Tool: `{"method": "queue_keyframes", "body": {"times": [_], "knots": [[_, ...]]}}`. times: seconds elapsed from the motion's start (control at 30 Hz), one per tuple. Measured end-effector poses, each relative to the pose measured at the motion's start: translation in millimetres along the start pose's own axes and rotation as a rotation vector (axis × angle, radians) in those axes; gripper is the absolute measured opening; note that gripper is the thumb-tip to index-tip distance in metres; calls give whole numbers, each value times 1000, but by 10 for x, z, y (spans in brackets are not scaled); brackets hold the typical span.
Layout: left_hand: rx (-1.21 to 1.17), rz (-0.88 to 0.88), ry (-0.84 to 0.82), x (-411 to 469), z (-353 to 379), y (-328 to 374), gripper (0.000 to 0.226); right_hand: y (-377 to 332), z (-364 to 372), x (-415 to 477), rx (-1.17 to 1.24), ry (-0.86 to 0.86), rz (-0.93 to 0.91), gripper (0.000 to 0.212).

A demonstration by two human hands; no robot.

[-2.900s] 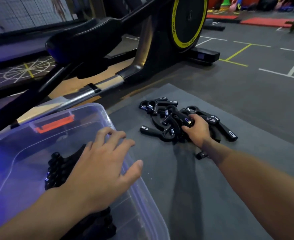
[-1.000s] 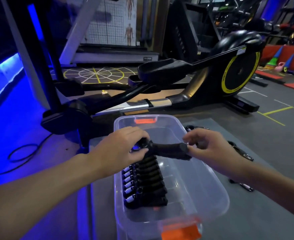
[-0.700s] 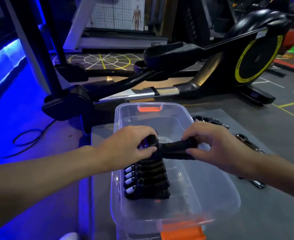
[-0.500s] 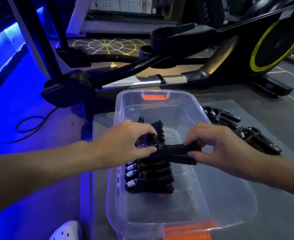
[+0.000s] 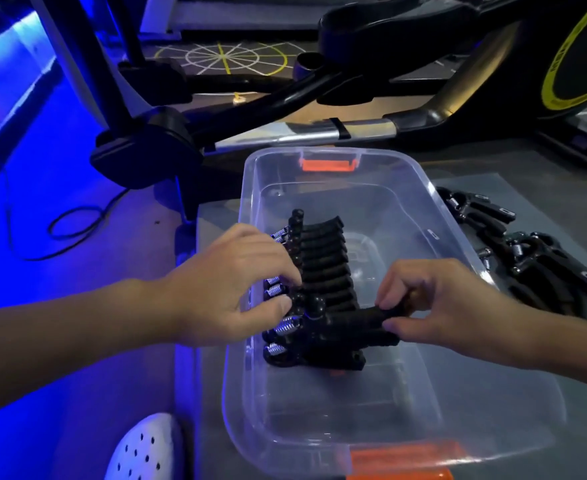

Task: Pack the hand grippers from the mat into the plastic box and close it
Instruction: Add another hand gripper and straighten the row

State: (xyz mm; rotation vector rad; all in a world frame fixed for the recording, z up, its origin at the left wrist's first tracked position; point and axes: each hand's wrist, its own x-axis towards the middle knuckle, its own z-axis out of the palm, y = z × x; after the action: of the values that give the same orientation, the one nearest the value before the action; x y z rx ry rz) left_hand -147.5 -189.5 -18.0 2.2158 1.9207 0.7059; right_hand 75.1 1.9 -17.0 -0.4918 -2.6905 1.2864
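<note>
Pinching one gripper [image 5: 347,322] at both ends: right hand [image 5: 458,306] on the handle tip, left hand [image 5: 223,292] at the knob (spring end). Holding it inside the box [image 5: 406,427], against the packed row [image 5: 323,265]. Lying loose on the mat [image 5: 541,192] just beside the box: a pile [image 5: 541,271].

Dim scene, blue glow from left, wide-angle edge distortion.

Two hands counted: left hand [image 5: 229,299], right hand [image 5: 437,306]. One plastic box [image 5: 403,403] seen, two orange latches [image 5: 330,165] on it. One hand gripper [image 5: 347,327] held by both hands. One packed row [image 5: 323,265] in box, number uncountable through overlap. One loose pile [image 5: 544,268] on one mat [image 5: 544,202], number unclear. One exercise machine [image 5: 389,81], one cable [image 5: 70,230], one white perforated shoe [image 5: 143,448] noted.
</note>
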Motion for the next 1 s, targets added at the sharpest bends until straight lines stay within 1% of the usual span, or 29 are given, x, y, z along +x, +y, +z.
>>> {"method": "queue_keyframes", "body": {"times": [0.1,0.23,0.37,0.47,0.57,0.67,0.87,1.0], "knots": [[82,23,-43,-81,-10,-70,36,-25,63,1,-5,-32,13,17],[145,11,-77,-145,-3,-142,45,-38,174,9,-20,-85,33,22],[166,13,-79,-143,6,-141,44,-69,289,28,-108,-137,50,26],[172,19,-68,-155,20,-155,43,-63,362,55,-170,-146,57,30],[164,16,-66,-160,25,-161,42,-27,416,67,-200,-171,107,24],[163,17,-70,-164,21,-161,43,1,471,71,-224,-214,147,24],[170,22,-67,-162,21,-157,43,124,607,134,-377,-232,130,35],[170,23,-72,-161,24,-161,43,175,653,157,-453,-230,112,32]]}}
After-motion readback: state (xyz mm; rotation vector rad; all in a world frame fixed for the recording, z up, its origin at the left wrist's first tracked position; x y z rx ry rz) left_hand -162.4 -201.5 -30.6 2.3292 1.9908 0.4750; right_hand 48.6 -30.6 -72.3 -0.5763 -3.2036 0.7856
